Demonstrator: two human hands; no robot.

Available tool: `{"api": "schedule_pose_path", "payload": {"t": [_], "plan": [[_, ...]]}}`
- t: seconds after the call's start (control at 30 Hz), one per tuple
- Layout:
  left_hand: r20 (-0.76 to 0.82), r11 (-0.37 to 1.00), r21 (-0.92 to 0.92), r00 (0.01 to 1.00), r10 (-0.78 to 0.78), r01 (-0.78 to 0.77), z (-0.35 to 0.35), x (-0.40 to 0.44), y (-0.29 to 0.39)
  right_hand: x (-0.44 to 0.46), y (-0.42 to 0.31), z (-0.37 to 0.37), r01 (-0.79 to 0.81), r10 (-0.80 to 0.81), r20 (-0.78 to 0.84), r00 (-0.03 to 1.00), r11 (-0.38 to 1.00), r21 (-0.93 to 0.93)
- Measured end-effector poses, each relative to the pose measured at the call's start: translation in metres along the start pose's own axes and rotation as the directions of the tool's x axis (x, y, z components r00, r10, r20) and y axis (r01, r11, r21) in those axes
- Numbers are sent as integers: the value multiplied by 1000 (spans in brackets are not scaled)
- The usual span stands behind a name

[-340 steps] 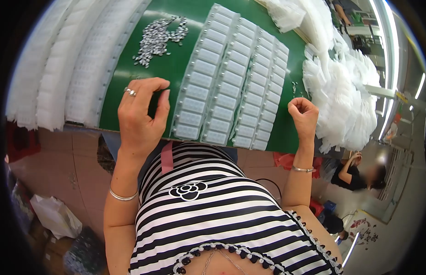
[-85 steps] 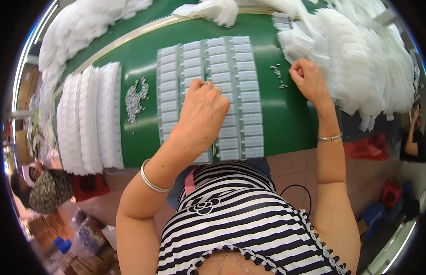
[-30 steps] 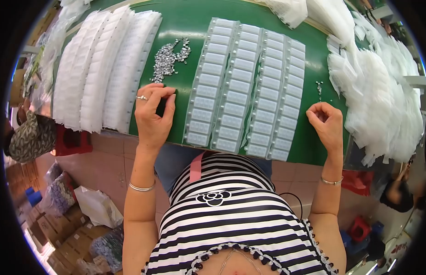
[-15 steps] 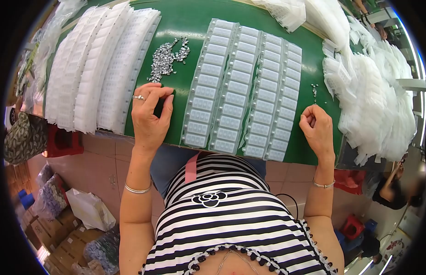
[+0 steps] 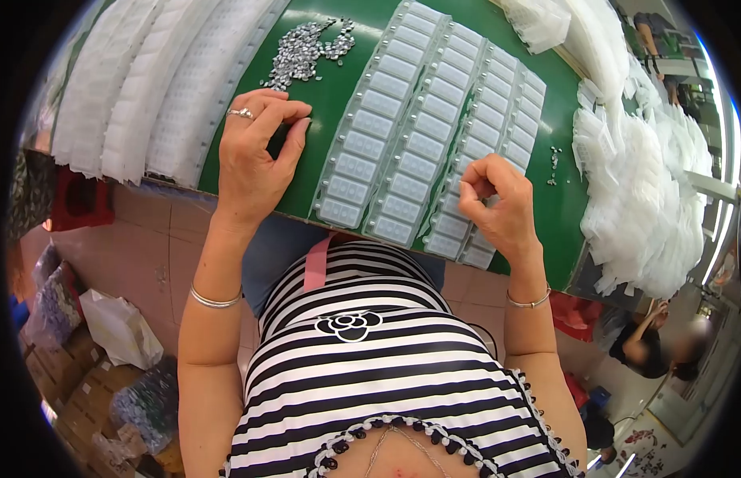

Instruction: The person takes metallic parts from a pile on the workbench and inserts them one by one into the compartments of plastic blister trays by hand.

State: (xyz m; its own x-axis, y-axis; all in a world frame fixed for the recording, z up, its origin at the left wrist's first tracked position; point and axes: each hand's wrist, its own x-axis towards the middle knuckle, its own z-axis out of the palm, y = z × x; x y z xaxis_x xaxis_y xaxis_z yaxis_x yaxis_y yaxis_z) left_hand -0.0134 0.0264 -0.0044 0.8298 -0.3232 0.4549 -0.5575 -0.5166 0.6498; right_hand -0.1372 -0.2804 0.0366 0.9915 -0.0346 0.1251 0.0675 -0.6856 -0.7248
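Closest to the viewer is the person's black-and-white striped top (image 5: 346,358), with a white-outlined flower on the chest and a pink strip (image 5: 316,267) at the waist. Bare forearms reach forward on both sides, a silver bracelet on each wrist.

The left hand (image 5: 259,155), wearing a ring, is above the near edge of a green table (image 5: 338,92). Its thumb and forefinger curve toward each other, tips very close; whether anything is between them cannot be told. The right hand (image 5: 506,203) is curled, thumb near forefinger, over the near part of the two right-hand strips; its grip and any contact are unclear.

Four clear plastic strips (image 5: 422,151) of rectangular compartments lie side by side at the table's middle, running away from the body. Just beyond the left fingers is a pile of small silvery pieces (image 5: 294,57); a small scatter of pieces (image 5: 554,163) lies right of the strips.

Rows of whitish strips (image 5: 195,88) fill the left side, and a white plastic heap (image 5: 641,183) the right. Far right, another person (image 5: 637,346) in dark clothing is partly visible.
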Motion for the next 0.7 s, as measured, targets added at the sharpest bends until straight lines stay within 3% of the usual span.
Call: {"api": "schedule_pose_path", "payload": {"t": [0.2, 0.4, 0.7], "plan": [[-17, 1000, -17, 1000, 13, -13, 1, 0, -3, 10, -7, 0, 104, -89, 110, 990, 984, -145], [-20, 999, -36, 1000, -2, 1, 1, 0, -3, 12, -7, -3, 101, -79, 151, 985, 985, -143], [-15, 1000, -26, 1000, 6, -7, 0, -1, -3, 12, -10, 1, -93, 93, 103, 990, 996, -6]]}}
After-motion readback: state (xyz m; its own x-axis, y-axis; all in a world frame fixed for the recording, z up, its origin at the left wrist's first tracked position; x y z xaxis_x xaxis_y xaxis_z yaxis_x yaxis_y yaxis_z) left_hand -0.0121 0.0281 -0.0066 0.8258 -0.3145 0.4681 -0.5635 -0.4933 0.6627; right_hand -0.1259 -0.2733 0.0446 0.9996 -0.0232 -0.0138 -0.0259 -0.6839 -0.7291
